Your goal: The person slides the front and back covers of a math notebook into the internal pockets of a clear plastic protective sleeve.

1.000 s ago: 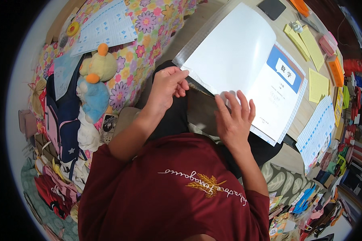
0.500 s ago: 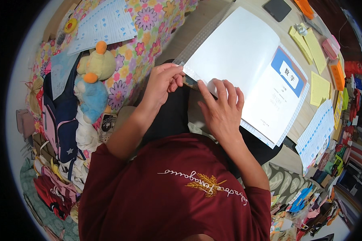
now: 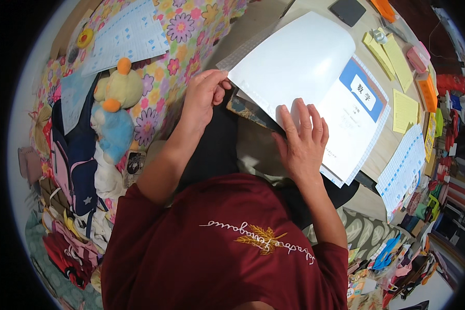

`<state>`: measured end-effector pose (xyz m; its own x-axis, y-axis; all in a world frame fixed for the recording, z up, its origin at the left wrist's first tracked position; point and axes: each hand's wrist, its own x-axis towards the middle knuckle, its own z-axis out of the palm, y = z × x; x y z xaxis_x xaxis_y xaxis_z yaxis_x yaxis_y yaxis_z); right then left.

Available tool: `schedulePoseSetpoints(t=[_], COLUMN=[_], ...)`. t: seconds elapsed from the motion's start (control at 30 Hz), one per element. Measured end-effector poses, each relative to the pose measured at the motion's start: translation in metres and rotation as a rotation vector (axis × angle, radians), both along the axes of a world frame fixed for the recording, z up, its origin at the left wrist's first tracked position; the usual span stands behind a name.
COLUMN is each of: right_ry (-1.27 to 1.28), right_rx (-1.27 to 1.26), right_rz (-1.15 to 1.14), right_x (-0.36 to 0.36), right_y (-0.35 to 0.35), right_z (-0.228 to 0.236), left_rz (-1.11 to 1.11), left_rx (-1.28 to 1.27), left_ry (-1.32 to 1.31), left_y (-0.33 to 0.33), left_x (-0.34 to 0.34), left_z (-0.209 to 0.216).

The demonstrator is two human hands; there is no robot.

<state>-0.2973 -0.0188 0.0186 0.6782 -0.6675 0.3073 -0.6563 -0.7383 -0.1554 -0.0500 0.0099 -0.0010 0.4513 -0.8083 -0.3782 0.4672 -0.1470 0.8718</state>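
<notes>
Nearest me, I've the right hand [image 3: 301, 147], fingers apart, touching the blank white leaf [image 3: 289, 59] at its lower edge, close to the spine; further left, the left hand [image 3: 204, 95], its grip pinched together on that leaf's left corner, nearer the outer edge. From there the leaf lies rightward, outer edge slanting away up to the right, clear plastic film [image 3: 253, 45] alongside. Beyond the right hand's fingers, the open book's blue-panelled title page [image 3: 349, 113], all on the pale wooden tabletop [image 3: 390, 140].
</notes>
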Motion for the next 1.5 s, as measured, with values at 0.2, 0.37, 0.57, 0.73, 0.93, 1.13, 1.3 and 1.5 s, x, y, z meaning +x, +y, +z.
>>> schedulePoseSetpoints(t=[0.2,0.37,0.57,0.73,0.93,1.13,1.3,1.5], right_ry=[0.015,0.042,0.149,0.150,0.190,0.121,0.103,0.187], right_rx=[-0.017,-0.003,0.034,0.086,0.108,0.112,0.052,0.094], right_rz=[-0.017,-0.040,0.008,-0.003,-0.065,-0.039,0.008,-0.065], right_x=[0.000,-0.002,0.000,0.015,-0.002,0.020,0.033,-0.007], right_y=[-0.015,-0.027,0.000,0.006,0.017,0.008,-0.001,0.016], right_z=[0.005,0.010,0.013,0.002,0.009,0.019,0.009,0.013], left_rz=[0.229,-0.508,-0.688,-0.675,-0.611,-0.632,-0.707,-0.719], left_rx=[-0.057,-0.371,-0.304,-0.283,-0.216,-0.250,-0.295,-0.277], left_ry=[-0.571,-1.566,-1.658,-1.725,-1.657,-1.658,-1.643,-1.626], left_y=[0.007,0.015,0.010,0.004,0.004,0.007,0.003,0.008], left_x=[-0.019,-0.048,-0.043,-0.031,-0.016,-0.028,-0.023,-0.022], left_z=[-0.007,0.031,0.017,0.011,0.006,0.015,0.013,0.012])
